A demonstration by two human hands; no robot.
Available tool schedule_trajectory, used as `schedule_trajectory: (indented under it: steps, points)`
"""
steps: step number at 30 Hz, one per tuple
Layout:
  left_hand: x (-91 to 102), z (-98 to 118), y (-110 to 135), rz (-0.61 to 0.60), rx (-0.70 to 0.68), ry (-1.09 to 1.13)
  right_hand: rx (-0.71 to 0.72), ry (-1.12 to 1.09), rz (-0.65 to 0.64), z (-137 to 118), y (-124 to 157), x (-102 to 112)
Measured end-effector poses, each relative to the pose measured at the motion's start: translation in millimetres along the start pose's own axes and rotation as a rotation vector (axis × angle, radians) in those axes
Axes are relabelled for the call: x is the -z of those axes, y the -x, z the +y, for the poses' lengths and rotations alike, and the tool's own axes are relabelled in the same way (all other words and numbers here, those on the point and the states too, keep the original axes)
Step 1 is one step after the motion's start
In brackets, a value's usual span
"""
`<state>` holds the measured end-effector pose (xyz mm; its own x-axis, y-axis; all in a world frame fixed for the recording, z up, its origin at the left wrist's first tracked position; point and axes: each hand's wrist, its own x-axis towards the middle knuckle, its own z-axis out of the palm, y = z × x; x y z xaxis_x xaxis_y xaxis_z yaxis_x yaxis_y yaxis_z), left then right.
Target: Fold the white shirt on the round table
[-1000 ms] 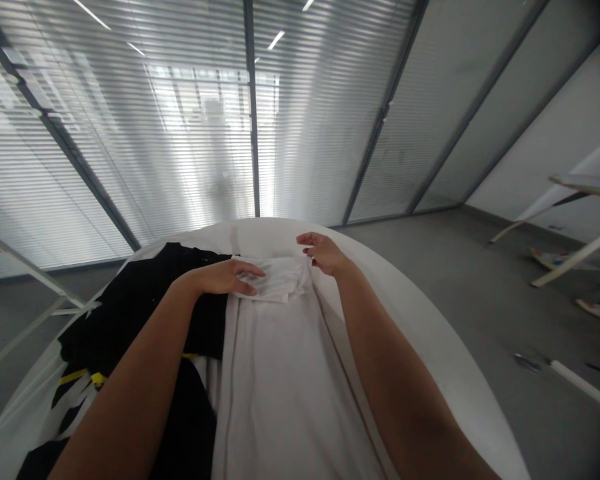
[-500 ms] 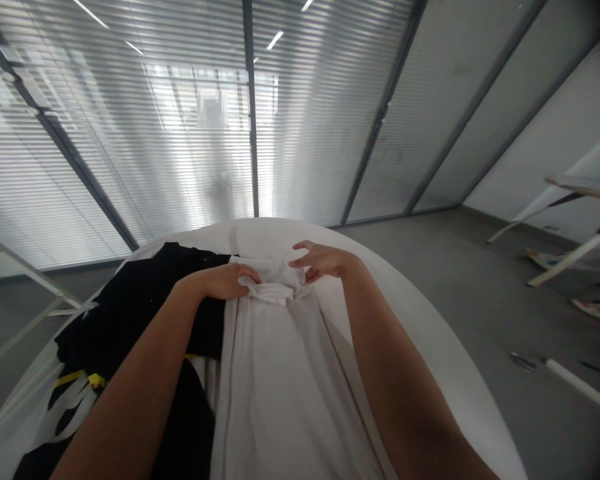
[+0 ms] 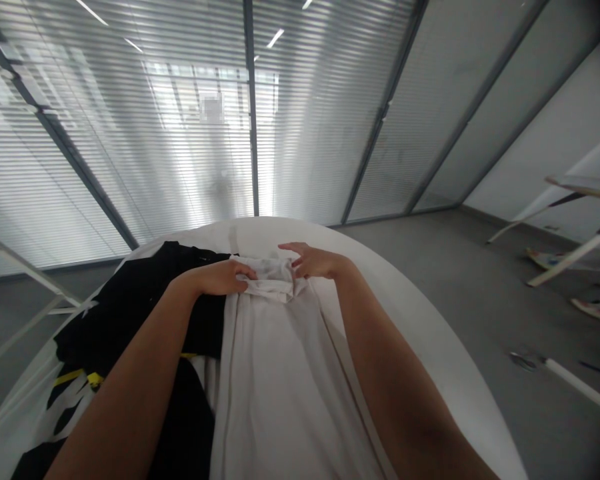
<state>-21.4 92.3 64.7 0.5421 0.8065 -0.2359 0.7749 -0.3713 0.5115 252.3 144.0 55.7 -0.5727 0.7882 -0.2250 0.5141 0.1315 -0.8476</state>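
Observation:
A long white garment (image 3: 285,373) lies lengthwise on the white round table, its far end turned back in a small fold (image 3: 267,288). My left hand (image 3: 225,275) is closed on the left side of this fold, the thumb and fingers at its edge. At the right end of the fold my right hand (image 3: 317,261) pinches the cloth between thumb and lower fingers, while its index finger stretches out to the left above. The exact kind of garment is unclear. To the left, partly beneath my left forearm, spreads a black garment (image 3: 125,303) with yellow and white parts.
The table's curved edge (image 3: 430,327) runs close by on the right. Beyond the table stand glass panels with blinds (image 3: 195,167). A white metal frame (image 3: 30,267) is at left; a table leg (image 3: 565,263) and objects on the grey floor are at right.
My right hand has shifted left, bringing the right end of the fold inward. The folded cloth now looks flatter and straighter. My left hand has moved only slightly left.

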Motion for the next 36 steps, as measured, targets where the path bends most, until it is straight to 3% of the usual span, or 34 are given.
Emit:
schedule_trajectory:
  steps: [9, 15, 19, 24, 28, 30, 36]
  points:
    - [-1.8, 6, -1, -0.094, -0.066, -0.08, 0.125, 0.297, 0.01, -4, 9, 14]
    - [-3.1, 9, 1, -0.109, -0.025, -0.141, -0.127, 0.319, -0.051, -10, 21, 18]
    - [1.5, 20, 5, -0.145, 0.032, -0.126, -0.31, 0.29, 0.008, -10, 19, 18]
    - [6.3, 36, 6, 0.062, 0.016, -0.076, -0.204, 0.373, 0.049, -16, 13, 15]
    - [-12.6, 51, -10, 0.298, -0.076, -0.152, -0.235, 0.395, -0.119, -19, 4, 1]
    - [-30.6, 58, -21, 0.338, -0.089, -0.19, -0.31, 0.42, -0.203, -15, 0, -4]
    - [-74.4, 55, -37, 0.161, -0.022, -0.267, -0.472, 0.432, -0.24, -1, 4, 3]
